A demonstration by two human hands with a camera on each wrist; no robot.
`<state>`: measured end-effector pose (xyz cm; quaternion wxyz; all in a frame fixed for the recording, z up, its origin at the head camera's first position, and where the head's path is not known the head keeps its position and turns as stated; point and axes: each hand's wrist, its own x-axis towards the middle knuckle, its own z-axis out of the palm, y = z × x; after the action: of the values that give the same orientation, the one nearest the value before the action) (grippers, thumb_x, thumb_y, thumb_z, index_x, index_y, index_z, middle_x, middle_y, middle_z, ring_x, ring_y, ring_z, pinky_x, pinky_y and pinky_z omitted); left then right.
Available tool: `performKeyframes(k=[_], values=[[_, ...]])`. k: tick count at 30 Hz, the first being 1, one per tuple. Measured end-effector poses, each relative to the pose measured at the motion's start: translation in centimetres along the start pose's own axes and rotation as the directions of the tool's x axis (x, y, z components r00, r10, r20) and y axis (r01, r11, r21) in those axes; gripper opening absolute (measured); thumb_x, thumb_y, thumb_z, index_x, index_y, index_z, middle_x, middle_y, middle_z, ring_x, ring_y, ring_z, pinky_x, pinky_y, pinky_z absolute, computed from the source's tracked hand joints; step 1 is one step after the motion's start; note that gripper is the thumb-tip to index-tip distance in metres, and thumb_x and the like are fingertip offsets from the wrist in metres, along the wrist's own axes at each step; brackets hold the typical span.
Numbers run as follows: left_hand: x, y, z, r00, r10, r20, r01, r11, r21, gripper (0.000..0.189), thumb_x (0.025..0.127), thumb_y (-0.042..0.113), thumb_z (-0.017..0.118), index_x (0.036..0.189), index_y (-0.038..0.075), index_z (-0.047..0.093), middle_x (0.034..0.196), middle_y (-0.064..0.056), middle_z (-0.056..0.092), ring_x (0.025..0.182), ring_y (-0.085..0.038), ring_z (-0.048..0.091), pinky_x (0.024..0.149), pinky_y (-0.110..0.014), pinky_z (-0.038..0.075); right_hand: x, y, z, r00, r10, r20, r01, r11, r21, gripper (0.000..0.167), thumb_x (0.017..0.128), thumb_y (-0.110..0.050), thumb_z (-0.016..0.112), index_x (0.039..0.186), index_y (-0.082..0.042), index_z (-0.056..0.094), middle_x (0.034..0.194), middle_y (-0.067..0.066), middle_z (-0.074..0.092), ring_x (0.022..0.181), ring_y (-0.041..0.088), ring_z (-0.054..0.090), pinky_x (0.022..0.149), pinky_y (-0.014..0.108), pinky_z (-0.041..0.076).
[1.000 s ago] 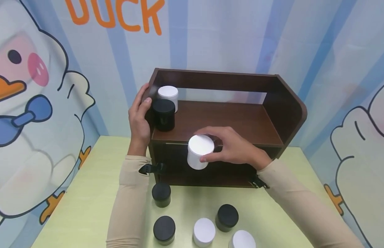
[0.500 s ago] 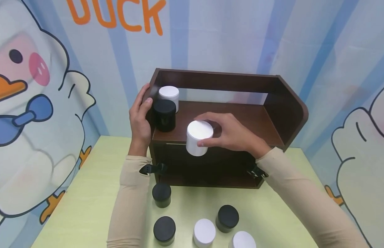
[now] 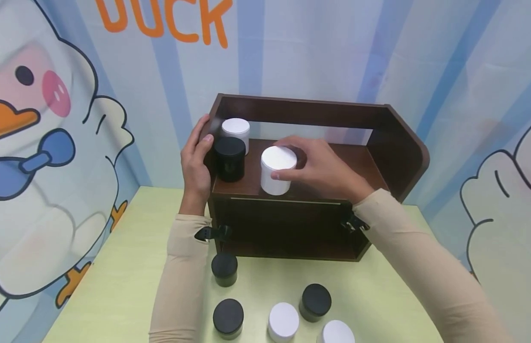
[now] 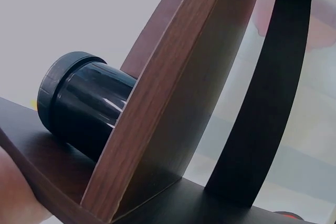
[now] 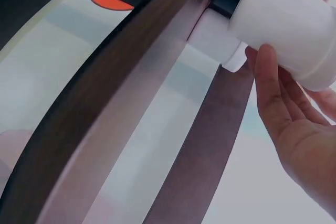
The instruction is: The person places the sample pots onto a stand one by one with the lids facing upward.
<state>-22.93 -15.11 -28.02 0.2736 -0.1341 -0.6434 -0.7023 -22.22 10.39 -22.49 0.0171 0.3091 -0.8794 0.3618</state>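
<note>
My right hand grips a white lidded jar between thumb and fingers, upright at the front of the upper shelf. Whether its base touches the board I cannot tell. In the right wrist view that jar fills the top right, with fingertips against its side. My left hand holds the left side panel of the brown wooden rack. Just inside that panel stands a black jar, also seen in the left wrist view, with another white jar behind it.
In front of the rack, on the pale yellow-green table, stand several jars, among them a black one, another black one and a white one. A dark lower compartment lies under the shelf. A printed curtain hangs behind.
My right hand has lifted the white jar from in front of the lower compartment up to the front of the upper shelf. The left hand keeps its hold on the side panel.
</note>
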Motion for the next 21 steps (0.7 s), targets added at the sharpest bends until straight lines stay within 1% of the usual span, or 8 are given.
performKeyframes(k=[4, 8, 10, 12, 15, 18, 21], values=[[0.0, 0.1, 0.0, 1.0, 0.0, 0.002, 0.0, 1.0, 0.003, 0.052, 0.1, 0.03, 0.044, 0.151, 0.02, 0.047, 0.155, -0.001, 0.047, 0.141, -0.019, 0.044, 0.119, -0.049, 0.036, 1.1, 0.2, -0.2, 0.998, 0.065, 0.004, -0.065, 0.996, 0.058, 0.056, 0.08, -0.042, 0.083, 0.128, -0.021, 0.061, 0.118, -0.004, 0.065, 0.102, 0.02, 0.063, 0.088, 0.038, 0.052], [-0.1, 0.0, 0.0, 1.0, -0.001, 0.006, 0.001, 1.0, 0.012, 0.053, 0.1, 0.03, 0.044, 0.151, 0.02, 0.047, 0.156, -0.001, 0.047, 0.142, -0.019, 0.044, 0.119, -0.049, 0.035, 2.3, 0.5, -0.6, 0.992, 0.123, 0.009, -0.124, 0.986, 0.108, 0.058, 0.079, -0.046, 0.083, 0.127, -0.025, 0.06, 0.119, -0.004, 0.062, 0.107, 0.024, 0.06, 0.088, 0.04, 0.05], [-0.1, 0.0, 0.0, 1.0, 0.0, 0.007, -0.001, 1.0, 0.016, 0.053, 0.1, 0.03, 0.043, 0.151, 0.02, 0.046, 0.156, -0.001, 0.047, 0.142, -0.019, 0.044, 0.119, -0.049, 0.035, 2.9, 0.6, -0.7, 0.99, 0.14, 0.007, -0.14, 0.985, 0.105, 0.058, 0.079, -0.045, 0.083, 0.128, -0.025, 0.061, 0.12, -0.004, 0.062, 0.108, 0.025, 0.059, 0.088, 0.041, 0.049], [-0.1, 0.0, 0.0, 1.0, 0.002, 0.005, -0.002, 1.0, 0.021, 0.053, 0.1, 0.031, 0.043, 0.151, 0.02, 0.047, 0.155, -0.001, 0.047, 0.141, -0.018, 0.044, 0.119, -0.048, 0.036, 3.5, 0.6, -0.8, 0.989, 0.148, -0.009, -0.147, 0.987, 0.071, 0.057, 0.079, -0.044, 0.083, 0.128, -0.024, 0.061, 0.12, -0.003, 0.063, 0.109, 0.025, 0.058, 0.088, 0.041, 0.049], [-0.1, 0.0, 0.0, 1.0, 0.002, 0.006, -0.002, 1.0, 0.019, 0.052, 0.1, 0.031, 0.043, 0.151, 0.02, 0.047, 0.155, -0.001, 0.047, 0.14, -0.017, 0.045, 0.119, -0.049, 0.036, 4.3, 0.4, -0.9, 0.987, 0.159, -0.034, -0.159, 0.987, 0.01, 0.061, 0.081, -0.044, 0.082, 0.132, -0.02, 0.059, 0.125, 0.001, 0.063, 0.111, 0.025, 0.058, 0.091, 0.042, 0.049], [-0.1, 0.1, 0.0, 1.0, 0.001, 0.007, -0.001, 1.0, 0.02, 0.052, 0.1, 0.032, 0.043, 0.151, 0.021, 0.047, 0.155, 0.0, 0.047, 0.139, -0.016, 0.045, 0.118, -0.049, 0.037, 5.0, 0.2, -0.7, 0.983, 0.173, -0.067, -0.176, 0.983, -0.047, 0.065, 0.082, -0.044, 0.08, 0.135, -0.015, 0.056, 0.131, 0.006, 0.062, 0.114, 0.025, 0.057, 0.096, 0.044, 0.05], [0.0, 0.0, -0.1, 1.0, 0.0, 0.009, -0.001, 1.0, 0.018, 0.052, 0.1, 0.032, 0.043, 0.151, 0.021, 0.047, 0.155, 0.0, 0.047, 0.139, -0.017, 0.045, 0.118, -0.049, 0.037, 5.5, 0.1, -0.3, 0.976, 0.191, -0.102, -0.201, 0.975, -0.092, 0.067, 0.083, -0.044, 0.079, 0.137, -0.012, 0.055, 0.134, 0.009, 0.061, 0.116, 0.026, 0.057, 0.099, 0.046, 0.05]])
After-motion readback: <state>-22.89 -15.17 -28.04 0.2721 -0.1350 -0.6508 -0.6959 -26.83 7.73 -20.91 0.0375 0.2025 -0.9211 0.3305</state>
